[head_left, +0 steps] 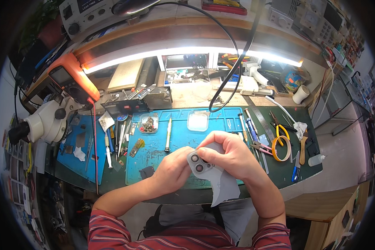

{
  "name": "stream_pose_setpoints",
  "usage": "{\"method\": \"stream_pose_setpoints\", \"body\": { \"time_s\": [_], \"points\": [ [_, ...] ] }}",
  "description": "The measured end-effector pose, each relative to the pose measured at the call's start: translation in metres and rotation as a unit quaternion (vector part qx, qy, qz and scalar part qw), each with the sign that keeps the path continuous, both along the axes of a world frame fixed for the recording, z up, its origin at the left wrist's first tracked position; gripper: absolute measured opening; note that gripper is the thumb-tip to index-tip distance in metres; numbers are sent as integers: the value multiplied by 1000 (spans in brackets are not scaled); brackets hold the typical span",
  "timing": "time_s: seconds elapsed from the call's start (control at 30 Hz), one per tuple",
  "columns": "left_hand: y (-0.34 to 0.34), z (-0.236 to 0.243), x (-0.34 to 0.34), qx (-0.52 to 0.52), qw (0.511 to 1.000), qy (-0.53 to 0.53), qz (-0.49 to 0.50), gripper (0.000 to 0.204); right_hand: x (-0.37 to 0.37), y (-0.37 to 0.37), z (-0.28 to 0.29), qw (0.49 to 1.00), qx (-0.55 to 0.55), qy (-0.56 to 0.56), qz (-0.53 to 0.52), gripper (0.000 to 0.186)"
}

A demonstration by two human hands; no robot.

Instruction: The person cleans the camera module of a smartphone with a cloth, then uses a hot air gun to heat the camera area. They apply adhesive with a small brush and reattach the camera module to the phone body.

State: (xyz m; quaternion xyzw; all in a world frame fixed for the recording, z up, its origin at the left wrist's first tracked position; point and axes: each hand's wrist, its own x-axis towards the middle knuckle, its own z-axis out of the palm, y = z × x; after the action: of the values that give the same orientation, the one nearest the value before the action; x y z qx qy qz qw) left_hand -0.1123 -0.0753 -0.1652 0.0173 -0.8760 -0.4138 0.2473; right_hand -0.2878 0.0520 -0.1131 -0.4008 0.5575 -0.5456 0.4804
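Over the worktop's [187, 196] near edge, the right hand [228, 155] pinched a grey lensed panel [226, 186]; the left hand [171, 168] curled against it, its hold too hidden to tell. Working the lens end seemed the step, next calling for steady support.

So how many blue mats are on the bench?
2: a smaller blue mat at the left, and a larger blue mat in the middle. I see no others, though one could be hidden.

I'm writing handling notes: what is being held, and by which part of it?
A grey piece with camera lenses: the right hand holds its upper part, thumb beside the lenses; the left hand is at its left edge, fingertips hidden.
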Motion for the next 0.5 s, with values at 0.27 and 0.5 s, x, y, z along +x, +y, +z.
{"method": "stream_pose_setpoints", "body": {
  "time_s": [0.27,0.5],
  "points": [
    [-2,3,0,-8,1000,-5,-8,22,-2,0,-2,1000,0,-14,13,18],
    [-3,-1,-3,7,1000,12,2,17,-9,1,-6,996,-13,-73,45,24]
  ]
}}
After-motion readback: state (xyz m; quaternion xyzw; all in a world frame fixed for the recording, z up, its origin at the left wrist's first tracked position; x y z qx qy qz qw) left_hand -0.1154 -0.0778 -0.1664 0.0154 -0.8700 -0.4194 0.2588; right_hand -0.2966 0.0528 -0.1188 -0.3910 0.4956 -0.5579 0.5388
